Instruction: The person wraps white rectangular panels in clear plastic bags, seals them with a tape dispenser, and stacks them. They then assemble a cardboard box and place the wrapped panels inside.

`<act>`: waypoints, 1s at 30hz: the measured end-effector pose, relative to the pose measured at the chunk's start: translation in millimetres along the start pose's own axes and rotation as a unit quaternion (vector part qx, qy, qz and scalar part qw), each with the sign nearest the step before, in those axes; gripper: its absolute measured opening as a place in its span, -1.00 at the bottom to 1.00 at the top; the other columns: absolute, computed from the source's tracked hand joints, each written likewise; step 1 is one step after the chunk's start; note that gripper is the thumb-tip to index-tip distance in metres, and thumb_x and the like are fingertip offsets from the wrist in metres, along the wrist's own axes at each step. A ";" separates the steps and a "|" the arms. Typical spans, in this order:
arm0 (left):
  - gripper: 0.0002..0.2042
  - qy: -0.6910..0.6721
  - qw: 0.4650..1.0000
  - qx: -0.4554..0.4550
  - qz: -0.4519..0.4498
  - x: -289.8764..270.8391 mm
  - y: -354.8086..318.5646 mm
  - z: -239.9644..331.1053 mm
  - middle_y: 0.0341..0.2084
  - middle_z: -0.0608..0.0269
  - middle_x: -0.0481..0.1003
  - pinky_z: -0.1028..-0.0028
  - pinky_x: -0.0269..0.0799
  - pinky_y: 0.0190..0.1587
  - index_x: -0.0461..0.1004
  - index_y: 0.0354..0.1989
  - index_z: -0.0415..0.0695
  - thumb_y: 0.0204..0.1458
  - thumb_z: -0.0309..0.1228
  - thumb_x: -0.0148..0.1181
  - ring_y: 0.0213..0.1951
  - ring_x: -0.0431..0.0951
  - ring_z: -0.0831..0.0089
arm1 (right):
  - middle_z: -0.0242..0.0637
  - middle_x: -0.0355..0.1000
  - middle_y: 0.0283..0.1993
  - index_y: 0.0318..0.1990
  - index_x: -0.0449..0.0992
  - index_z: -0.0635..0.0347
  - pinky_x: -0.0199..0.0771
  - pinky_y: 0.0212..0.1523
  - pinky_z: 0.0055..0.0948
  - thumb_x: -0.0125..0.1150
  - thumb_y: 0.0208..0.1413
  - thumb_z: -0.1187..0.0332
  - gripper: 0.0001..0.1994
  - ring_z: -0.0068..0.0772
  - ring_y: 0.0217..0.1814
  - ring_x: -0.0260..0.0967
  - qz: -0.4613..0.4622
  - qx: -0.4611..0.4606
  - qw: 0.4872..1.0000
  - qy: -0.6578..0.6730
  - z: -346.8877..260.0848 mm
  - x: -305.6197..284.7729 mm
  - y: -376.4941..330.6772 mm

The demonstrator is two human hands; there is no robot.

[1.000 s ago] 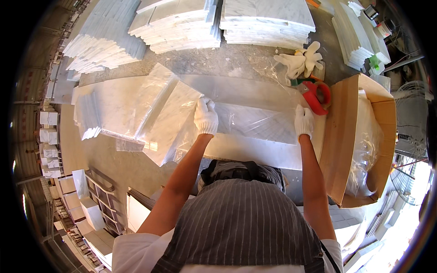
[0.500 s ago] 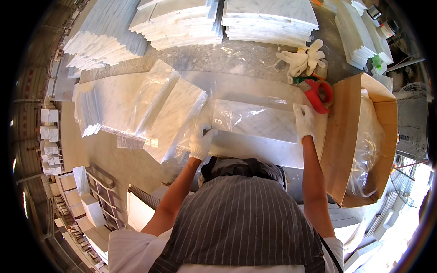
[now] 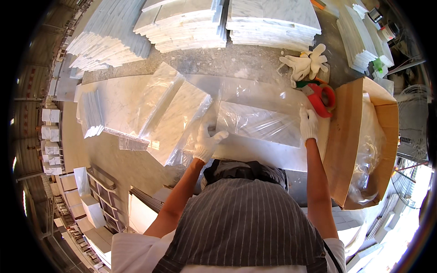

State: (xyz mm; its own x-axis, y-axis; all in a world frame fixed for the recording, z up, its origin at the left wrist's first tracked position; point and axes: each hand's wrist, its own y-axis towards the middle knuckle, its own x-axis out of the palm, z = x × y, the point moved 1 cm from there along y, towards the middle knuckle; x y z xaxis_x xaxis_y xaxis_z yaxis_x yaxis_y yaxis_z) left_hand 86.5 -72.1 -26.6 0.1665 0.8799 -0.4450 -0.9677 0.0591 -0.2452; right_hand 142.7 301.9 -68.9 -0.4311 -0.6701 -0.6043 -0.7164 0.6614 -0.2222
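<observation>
In front of me lies a pale, grey-veined marble tile point(image 3: 255, 122) in clear plastic film, the film drawn into slanting creases. It rests on a larger smooth marble slab point(image 3: 264, 152). My left hand point(image 3: 208, 142), in a white knit glove, is at the tile's left end, thumb and fingers apart, holding nothing. At the tile's right end is my gloved right hand point(image 3: 309, 125), fingers together at the film's edge; the exact grip is partly hidden. Left of my left hand, other film-wrapped tiles point(image 3: 180, 113) lie slanted and overlapping.
A red tape dispenser point(image 3: 322, 101) and white gloves point(image 3: 307, 66) lie beyond my right hand. An open cardboard box point(image 3: 343, 141) holding clear plastic stands to the right. Stacked marble tiles point(image 3: 273, 22) line the far side; thin tiles point(image 3: 91, 113) lean together at the left.
My left hand has let go of the tile's near left edge and spread its fingers. My right hand has stayed at the right end, while the film shows new slanting creases.
</observation>
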 end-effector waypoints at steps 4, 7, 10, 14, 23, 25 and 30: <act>-0.61 0.013 1.000 -0.010 -0.009 2.1 1.5 5.8 -0.28 0.23 0.54 0.42 0.48 -0.16 0.49 -0.14 -0.25 -0.08 -0.31 0.47 -0.25 0.53 0.47 | -0.03 0.53 -0.21 -0.20 0.55 0.22 0.39 -0.05 -0.21 0.03 0.26 -0.14 -0.48 -0.05 -0.10 0.47 0.031 -0.011 0.999 -0.010 2.2 0.6 -2.3; -0.75 0.015 1.000 0.008 -0.023 -7.2 7.3 -5.5 -0.42 0.32 0.53 0.48 0.47 -0.24 0.51 -0.26 -0.23 -0.01 -0.37 0.40 -0.34 0.51 0.53 | -0.03 0.53 -0.20 -0.19 0.55 0.22 0.39 -0.05 -0.21 0.02 0.26 -0.15 -0.48 -0.06 -0.09 0.47 0.013 0.017 1.000 0.001 -9.7 -0.6 -6.9; -0.85 0.049 0.998 0.026 -0.043 -12.8 14.3 -7.4 -0.48 0.35 0.50 0.53 0.43 -0.30 0.50 -0.32 -0.23 0.08 -0.41 0.30 -0.40 0.47 0.58 | -0.05 0.53 -0.19 -0.18 0.55 0.23 0.39 -0.03 -0.24 0.00 0.26 -0.16 -0.46 -0.09 -0.07 0.47 0.002 0.017 1.000 0.004 -13.9 -3.4 -9.8; -0.82 -0.088 0.992 -0.069 -0.059 -18.2 22.7 -10.7 -0.49 0.30 0.49 0.54 0.40 -0.35 0.45 -0.23 -0.27 0.13 -0.41 0.25 -0.44 0.45 0.58 | -0.10 0.53 -0.20 -0.17 0.55 0.26 0.37 -0.05 -0.26 0.02 0.28 -0.12 -0.48 -0.17 -0.10 0.45 0.017 0.003 1.000 0.008 -5.4 -1.8 -7.7; -0.60 0.057 0.996 0.007 -0.069 -8.2 13.1 32.1 -0.23 0.22 0.48 0.47 0.46 -0.08 0.41 -0.02 -0.24 0.03 -0.34 0.38 -0.17 0.48 0.52 | -0.10 0.54 -0.21 -0.15 0.56 0.25 0.38 -0.05 -0.26 0.03 0.28 -0.09 -0.50 -0.17 -0.09 0.46 0.010 0.002 1.000 0.006 -2.5 -2.0 -5.1; -0.60 0.077 0.995 0.009 -0.063 -4.6 12.6 31.2 -0.25 0.27 0.49 0.48 0.45 -0.06 0.43 -0.03 -0.22 0.00 -0.36 0.40 -0.16 0.48 0.54 | -0.05 0.54 -0.22 -0.18 0.56 0.22 0.39 -0.07 -0.21 0.02 0.27 -0.11 -0.50 -0.08 -0.11 0.47 0.035 -0.029 0.999 0.006 4.7 0.4 -3.6; -0.66 0.019 0.997 0.029 -0.068 -6.0 24.1 -2.0 -0.22 0.24 0.47 0.44 0.44 -0.13 0.46 -0.17 -0.21 -0.08 -0.39 0.44 -0.18 0.46 0.47 | -0.04 0.54 -0.17 -0.18 0.56 0.21 0.39 -0.04 -0.20 -0.02 0.27 -0.14 -0.47 -0.05 -0.07 0.46 0.018 -0.011 1.000 0.001 5.1 3.1 -2.0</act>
State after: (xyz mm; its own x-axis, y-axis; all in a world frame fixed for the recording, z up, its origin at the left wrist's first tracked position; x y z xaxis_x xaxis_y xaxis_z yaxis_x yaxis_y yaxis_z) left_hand 62.5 -76.9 -31.6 0.3038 0.8434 -0.4431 -0.9446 0.2060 -0.2556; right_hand 145.7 300.2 -74.2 -0.4579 -0.6466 -0.6101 -0.7123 0.6775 -0.1833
